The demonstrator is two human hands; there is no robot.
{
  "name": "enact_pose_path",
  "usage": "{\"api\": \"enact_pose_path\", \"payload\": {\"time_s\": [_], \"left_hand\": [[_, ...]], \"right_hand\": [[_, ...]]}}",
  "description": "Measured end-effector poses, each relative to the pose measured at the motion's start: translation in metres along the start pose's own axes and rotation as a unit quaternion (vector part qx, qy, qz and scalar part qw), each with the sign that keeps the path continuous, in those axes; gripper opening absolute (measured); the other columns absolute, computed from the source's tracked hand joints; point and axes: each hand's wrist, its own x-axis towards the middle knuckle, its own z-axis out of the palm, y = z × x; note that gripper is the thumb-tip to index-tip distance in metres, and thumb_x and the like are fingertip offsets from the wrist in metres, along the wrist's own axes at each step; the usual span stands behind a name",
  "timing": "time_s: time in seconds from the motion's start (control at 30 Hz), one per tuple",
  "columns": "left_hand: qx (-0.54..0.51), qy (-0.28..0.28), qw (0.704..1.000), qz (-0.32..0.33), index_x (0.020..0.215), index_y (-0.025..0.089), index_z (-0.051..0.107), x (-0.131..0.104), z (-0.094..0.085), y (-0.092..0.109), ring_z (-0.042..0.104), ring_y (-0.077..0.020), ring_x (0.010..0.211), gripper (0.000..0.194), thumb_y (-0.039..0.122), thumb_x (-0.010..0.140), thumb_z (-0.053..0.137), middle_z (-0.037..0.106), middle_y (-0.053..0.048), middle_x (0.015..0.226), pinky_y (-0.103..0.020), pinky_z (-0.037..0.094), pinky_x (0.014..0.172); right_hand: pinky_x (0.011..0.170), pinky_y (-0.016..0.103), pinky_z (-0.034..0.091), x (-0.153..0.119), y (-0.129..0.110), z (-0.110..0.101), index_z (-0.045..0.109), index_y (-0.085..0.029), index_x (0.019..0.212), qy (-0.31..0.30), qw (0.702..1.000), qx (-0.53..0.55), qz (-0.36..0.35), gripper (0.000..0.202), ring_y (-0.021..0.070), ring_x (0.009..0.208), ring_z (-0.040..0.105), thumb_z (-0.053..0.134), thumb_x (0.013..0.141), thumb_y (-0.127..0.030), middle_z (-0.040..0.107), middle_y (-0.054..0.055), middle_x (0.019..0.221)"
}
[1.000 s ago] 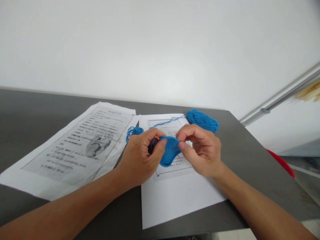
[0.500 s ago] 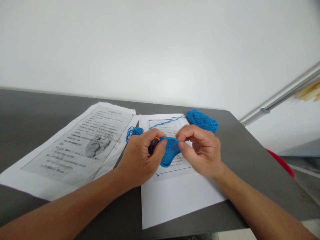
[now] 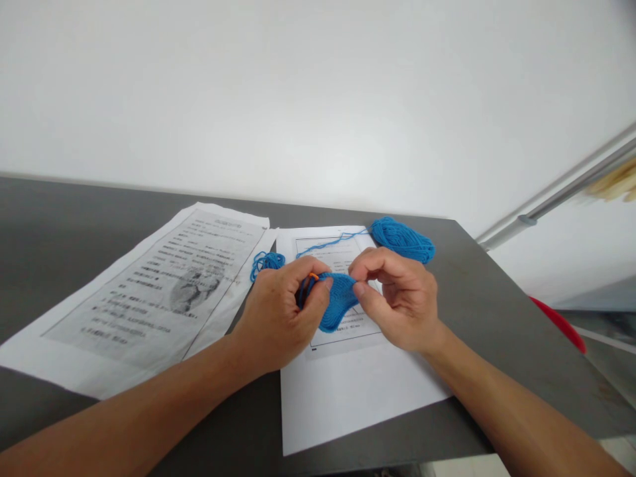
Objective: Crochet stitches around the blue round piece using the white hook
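Between my two hands is a blue crocheted piece [image 3: 339, 299], held just above a printed sheet. My left hand [image 3: 285, 311] pinches its left edge between thumb and fingers. A small orange marker or clip [image 3: 313, 276] shows beside the left thumb; its full shape is hidden. My right hand [image 3: 400, 295] pinches the upper right edge of the piece with thumb and forefinger, the other fingers curled in. A loose bundle of blue yarn [image 3: 267, 263] lies just behind my left hand. The ball of blue yarn [image 3: 402, 240] lies behind my right hand, with a strand running leftward from it.
Under my hands lies a white printed sheet [image 3: 318, 404] on the dark grey table [image 3: 497, 331]. A larger creased printed sheet [image 3: 149, 298] spreads to the left. A white wall [image 3: 298, 99] rises behind the table. Something red [image 3: 559, 323] shows beyond the right edge.
Almost nothing differs. My right hand has shifted very slightly to the left, both hands keeping their pinch on the crocheted piece.
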Motion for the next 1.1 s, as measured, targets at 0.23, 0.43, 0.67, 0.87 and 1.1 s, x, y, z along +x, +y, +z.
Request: {"api": "enact_pose_path", "payload": {"time_s": [0.23,0.43,0.67,0.87,1.1], "left_hand": [[0.011,-0.005,1.0,0.01,0.08,0.017,0.07,0.0006,-0.0017,0.0005,0.045,-0.0079,0.043,0.019,0.022,0.092,0.056,0.053,0.007,0.052,-0.02,0.036,0.048],[0.009,-0.005,1.0,0.024,0.079,0.017,0.069,0.0001,-0.0027,0.0012,0.043,-0.0064,0.041,0.018,0.019,0.091,0.056,0.048,0.008,0.05,-0.019,0.033,0.047],[0.004,-0.012,1.0,0.017,0.078,0.017,0.07,0.0006,-0.0015,0.0017,0.042,-0.0063,0.04,0.019,0.02,0.091,0.056,0.046,0.008,0.048,-0.019,0.032,0.045],[0.006,-0.012,1.0,0.017,0.079,0.017,0.069,0.0003,-0.0022,0.0022,0.043,-0.0066,0.04,0.018,0.02,0.091,0.056,0.047,0.008,0.048,-0.019,0.033,0.046],[0.008,-0.007,1.0,0.014,0.078,0.018,0.069,0.0014,-0.0014,0.0011,0.044,-0.0072,0.041,0.019,0.02,0.091,0.056,0.049,0.008,0.049,-0.02,0.034,0.047]], "right_hand": [[0.057,0.029,0.044,0.0005,-0.0005,-0.0005,0.06,-0.022,0.082,0.001,1.0,-0.01,0.003,0.016,0.0137,0.061,0.057,0.061,0.084,-0.006,0.058,-0.002,0.065],[0.057,0.029,0.044,0.0018,0.0005,-0.001,0.057,-0.022,0.077,-0.003,1.0,-0.02,-0.008,0.018,0.0142,0.062,0.058,0.059,0.082,-0.004,0.058,-0.002,0.065],[0.058,0.029,0.045,0.0016,0.0011,-0.0003,0.057,-0.022,0.077,0.0,1.0,-0.022,-0.013,0.018,0.0145,0.062,0.059,0.059,0.081,-0.004,0.059,-0.002,0.065],[0.057,0.03,0.046,0.002,0.0001,-0.0006,0.057,-0.022,0.078,-0.004,1.0,-0.025,0.0,0.016,0.0149,0.062,0.059,0.059,0.082,-0.007,0.059,-0.002,0.065],[0.057,0.029,0.045,0.0013,0.0,-0.0013,0.058,-0.022,0.08,-0.008,1.0,-0.015,0.006,0.015,0.0141,0.062,0.058,0.06,0.083,-0.007,0.059,-0.002,0.066]]}}
